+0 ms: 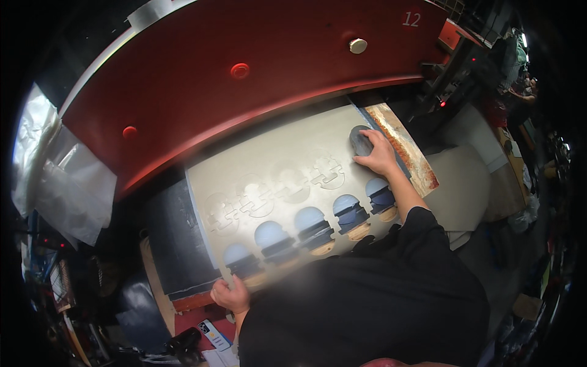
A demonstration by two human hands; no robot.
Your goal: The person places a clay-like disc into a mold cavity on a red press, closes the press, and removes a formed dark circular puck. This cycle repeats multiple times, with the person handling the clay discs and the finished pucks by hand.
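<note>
A pale grey-beige sheet (244,162) lies on the bed of a press. Along its near edge runs a row of cut-out holes (313,229), and behind them several curved outlines (290,185) are marked or cut in its surface. At the sheet's far right corner my right hand (380,154) curls thumb and fingers round a dark grey oval cutting die (361,140) standing on it. My left hand (231,296) pinches the near left corner of the sheet, thumb on top; its other fingers are partly hidden.
The press's red beam (202,79), with round buttons, spans the far side. A rusty strip (403,147) lies right of the sheet. Clear plastic film (73,165) hangs at left. Below are a phone (214,333) and, at right, more sheet material (461,183). A person is far right.
</note>
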